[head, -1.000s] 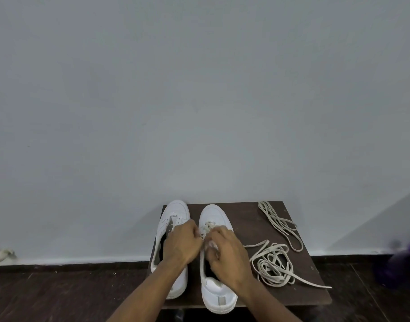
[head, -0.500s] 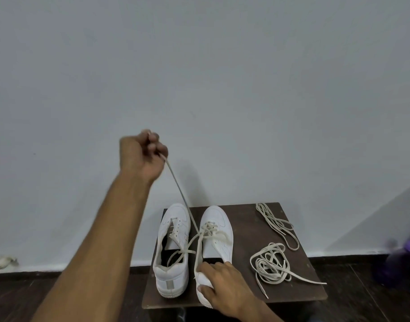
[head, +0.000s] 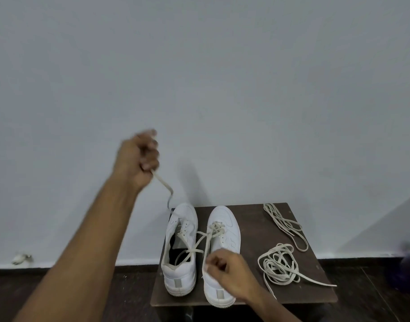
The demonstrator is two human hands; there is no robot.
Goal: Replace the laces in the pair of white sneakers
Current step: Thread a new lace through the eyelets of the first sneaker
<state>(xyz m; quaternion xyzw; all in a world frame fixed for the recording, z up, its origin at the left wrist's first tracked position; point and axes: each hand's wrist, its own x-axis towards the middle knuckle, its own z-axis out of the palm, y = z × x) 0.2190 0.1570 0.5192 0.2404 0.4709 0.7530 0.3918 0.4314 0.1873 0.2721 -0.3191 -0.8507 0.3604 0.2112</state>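
From the head view, the small dark table (head: 257, 291) stands against the wall with the pair of white sneakers on it, toes toward twelve o'clock. The left hand (head: 137, 159) is raised high at ten o'clock from the shoes, fingers curled round one end of the lace (head: 163, 184), whose free tip dangles just above the left sneaker (head: 180, 273). The right hand (head: 227, 273) sits on the heel half of the right sneaker (head: 225, 221), fingertips pinching the other run of the same lace near the collar. That lace is partly threaded through the right sneaker's eyelets and crosses loosely over the left one. At three o'clock lie a coiled lace (head: 278, 266) and, farther back, a second loose lace (head: 285, 223). I'd judge the step to be working the lace through the right sneaker; whether out or in I cannot tell. Next, the hands need a fresh hold close to the eyelets
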